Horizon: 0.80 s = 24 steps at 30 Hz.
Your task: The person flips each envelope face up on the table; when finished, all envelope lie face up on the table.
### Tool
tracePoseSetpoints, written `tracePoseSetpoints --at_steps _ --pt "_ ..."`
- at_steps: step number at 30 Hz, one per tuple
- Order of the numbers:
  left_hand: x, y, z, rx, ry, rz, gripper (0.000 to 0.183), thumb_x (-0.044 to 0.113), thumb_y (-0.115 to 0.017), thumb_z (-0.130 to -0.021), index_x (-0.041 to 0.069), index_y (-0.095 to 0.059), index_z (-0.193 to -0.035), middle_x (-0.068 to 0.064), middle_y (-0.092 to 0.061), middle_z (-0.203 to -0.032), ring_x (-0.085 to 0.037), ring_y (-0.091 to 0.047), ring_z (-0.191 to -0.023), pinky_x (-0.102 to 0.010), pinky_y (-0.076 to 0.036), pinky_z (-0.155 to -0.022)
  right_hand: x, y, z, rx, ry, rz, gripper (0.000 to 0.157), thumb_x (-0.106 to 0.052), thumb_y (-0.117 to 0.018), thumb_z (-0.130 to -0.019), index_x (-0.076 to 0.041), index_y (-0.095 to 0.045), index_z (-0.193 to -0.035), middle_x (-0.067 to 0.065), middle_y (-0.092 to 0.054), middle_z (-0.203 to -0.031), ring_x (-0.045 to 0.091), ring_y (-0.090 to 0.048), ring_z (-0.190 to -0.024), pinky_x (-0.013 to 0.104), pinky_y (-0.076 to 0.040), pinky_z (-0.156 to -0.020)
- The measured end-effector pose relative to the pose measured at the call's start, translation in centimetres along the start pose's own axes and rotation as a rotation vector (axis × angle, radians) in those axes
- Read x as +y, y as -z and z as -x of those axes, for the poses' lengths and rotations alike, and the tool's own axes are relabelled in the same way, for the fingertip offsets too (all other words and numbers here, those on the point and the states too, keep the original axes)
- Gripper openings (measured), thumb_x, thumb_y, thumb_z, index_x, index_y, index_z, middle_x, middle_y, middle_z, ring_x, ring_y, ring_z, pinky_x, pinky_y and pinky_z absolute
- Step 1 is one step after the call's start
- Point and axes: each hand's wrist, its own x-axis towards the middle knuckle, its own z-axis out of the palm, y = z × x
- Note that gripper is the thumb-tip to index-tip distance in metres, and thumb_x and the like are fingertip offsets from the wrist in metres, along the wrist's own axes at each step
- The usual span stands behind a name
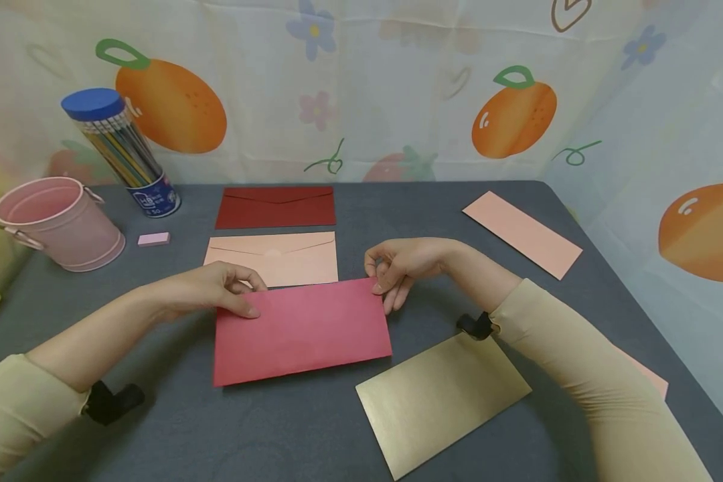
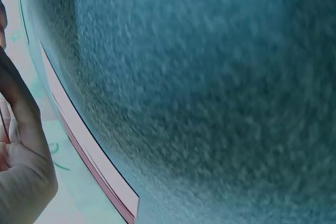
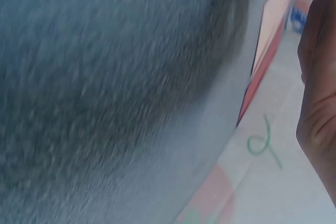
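Note:
A crimson-pink envelope (image 1: 304, 335) is tilted slightly above the table, its plain side facing me. My left hand (image 1: 219, 291) pinches it near the upper left corner, thumb in front and fingers behind. At the upper right corner, my right hand (image 1: 400, 268) grips the edge between thumb and fingers. Just behind lies a peach envelope (image 1: 298, 264) with its flap side up, and beyond that a dark red envelope (image 1: 277, 211). A gold envelope (image 1: 442, 402) lies below my right forearm. Both wrist views catch only part of the left hand (image 2: 26, 177) and right hand (image 3: 320, 114).
At the back left stand a pink bucket (image 1: 66, 227) and a blue-lidded tub of pencils (image 1: 126, 154), with a small pink eraser (image 1: 153, 239) close by. A peach envelope (image 1: 521, 234) lies back right; another peach piece (image 1: 651, 375) is partly under my right sleeve. Printed curtains border the table.

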Motion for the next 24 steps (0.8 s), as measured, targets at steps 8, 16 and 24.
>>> tracePoseSetpoints --at_steps 8,16,24 --pt "0.1 1.2 0.2 0.066 0.014 0.173 0.027 0.018 -0.071 -0.09 0.008 -0.057 -0.111 0.006 -0.074 -0.09 -0.007 -0.067 -0.08 -0.026 -0.059 -0.077 0.8 2.2 1.5 0.056 0.006 -0.04 0.021 -0.005 -0.056 -0.098 -0.004 -0.036 -0.101 0.009 -0.067 -0.076 0.02 -0.076 -0.076 0.031 -0.062 -0.07" --pt "-0.2 1.4 -0.2 0.11 -0.017 0.277 0.023 0.014 -0.063 -0.095 0.009 -0.05 -0.113 0.009 -0.07 -0.088 -0.003 -0.064 -0.08 -0.02 -0.057 -0.077 1.5 3.5 2.5 0.119 0.009 -0.067 0.019 -0.004 -0.054 -0.099 -0.005 -0.036 -0.102 0.007 -0.065 -0.078 0.018 -0.076 -0.077 0.031 -0.062 -0.072" --pt "0.1 1.3 -1.3 0.148 -0.111 0.384 0.011 0.011 -0.061 -0.097 0.014 -0.06 -0.108 0.009 -0.065 -0.091 -0.003 -0.066 -0.083 -0.021 -0.058 -0.081 2.2 4.6 3.4 0.276 0.045 -0.186 0.02 -0.006 -0.055 -0.099 -0.002 -0.041 -0.113 0.004 -0.063 -0.08 0.015 -0.073 -0.07 0.03 -0.061 -0.071"
